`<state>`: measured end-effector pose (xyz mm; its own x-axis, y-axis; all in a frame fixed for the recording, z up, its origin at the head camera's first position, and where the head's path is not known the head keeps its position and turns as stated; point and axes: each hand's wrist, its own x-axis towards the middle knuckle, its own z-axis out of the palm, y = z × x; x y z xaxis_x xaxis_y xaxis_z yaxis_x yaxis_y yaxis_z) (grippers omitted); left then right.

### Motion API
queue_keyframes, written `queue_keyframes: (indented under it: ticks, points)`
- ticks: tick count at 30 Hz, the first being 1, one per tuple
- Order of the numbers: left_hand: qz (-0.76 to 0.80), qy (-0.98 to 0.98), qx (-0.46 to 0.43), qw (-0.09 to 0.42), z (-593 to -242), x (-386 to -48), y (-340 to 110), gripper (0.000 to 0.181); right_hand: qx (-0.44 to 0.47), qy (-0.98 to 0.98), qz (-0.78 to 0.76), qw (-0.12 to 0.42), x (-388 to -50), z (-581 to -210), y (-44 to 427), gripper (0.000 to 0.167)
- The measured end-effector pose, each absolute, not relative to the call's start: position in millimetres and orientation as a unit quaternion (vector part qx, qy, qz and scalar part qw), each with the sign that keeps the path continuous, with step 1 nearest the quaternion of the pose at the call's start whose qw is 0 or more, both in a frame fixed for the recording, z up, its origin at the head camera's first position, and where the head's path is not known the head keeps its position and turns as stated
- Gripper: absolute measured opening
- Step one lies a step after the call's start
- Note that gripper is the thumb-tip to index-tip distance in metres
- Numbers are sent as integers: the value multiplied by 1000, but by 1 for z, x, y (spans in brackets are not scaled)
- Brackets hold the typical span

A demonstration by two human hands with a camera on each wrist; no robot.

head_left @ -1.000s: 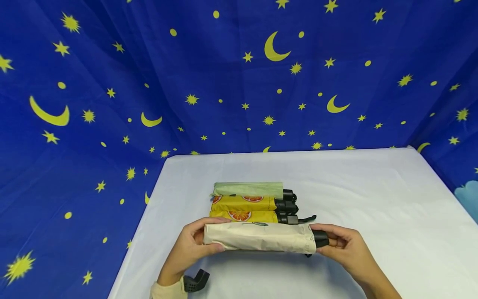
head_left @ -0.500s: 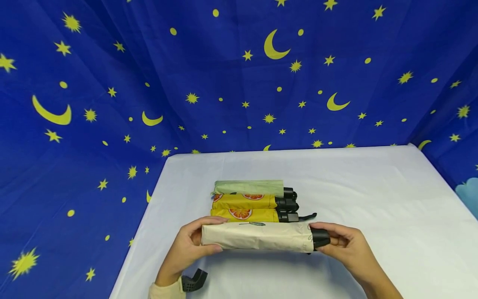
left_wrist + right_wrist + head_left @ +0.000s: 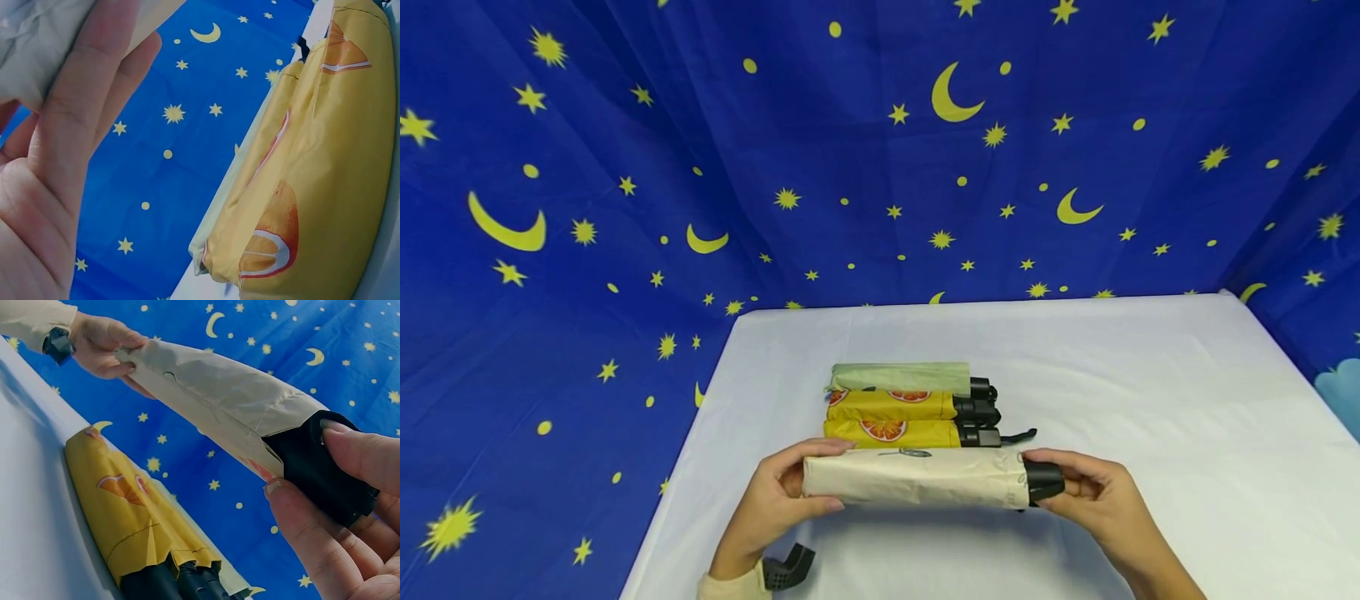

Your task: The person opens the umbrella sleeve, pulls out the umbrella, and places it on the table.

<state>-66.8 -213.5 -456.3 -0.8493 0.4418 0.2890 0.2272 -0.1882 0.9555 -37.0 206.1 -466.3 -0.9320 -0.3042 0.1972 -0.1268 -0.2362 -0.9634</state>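
Observation:
A folded cream umbrella (image 3: 917, 477) with a black handle (image 3: 1043, 481) is held level above the table by both hands. At its cloth end, my left hand (image 3: 778, 496) grips it with the thumb on the near side and fingers on the far side. My right hand (image 3: 1093, 496) pinches the handle end between thumb and fingers; in the right wrist view the thumb presses on the black handle (image 3: 312, 465). Just beyond lie two folded yellow umbrellas with orange-slice prints, the nearer umbrella (image 3: 891, 432) and the farther umbrella (image 3: 891, 406), then a light green umbrella (image 3: 900, 377).
The row of umbrellas lies side by side on the white-covered table (image 3: 1112, 358), handles to the right. A black strap (image 3: 1018, 437) sticks out from the nearer yellow one. Behind and to the left hangs a blue curtain (image 3: 850, 125) with yellow moons and stars.
Both hands keep their grip on the cream umbrella, which has shifted very slightly to the left. The umbrellas on the table have not moved.

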Motion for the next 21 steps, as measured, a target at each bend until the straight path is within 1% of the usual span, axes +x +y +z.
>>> queue_keyframes:
  ticks: [12,21]
  points:
    - [730,628,259,71,-457,-62,-224,55,-155,633,-755,77,-34,-458,207,47]
    - [730,621,281,51,-458,-64,-230,57,-138,630,-761,74,-33,-455,212,45]
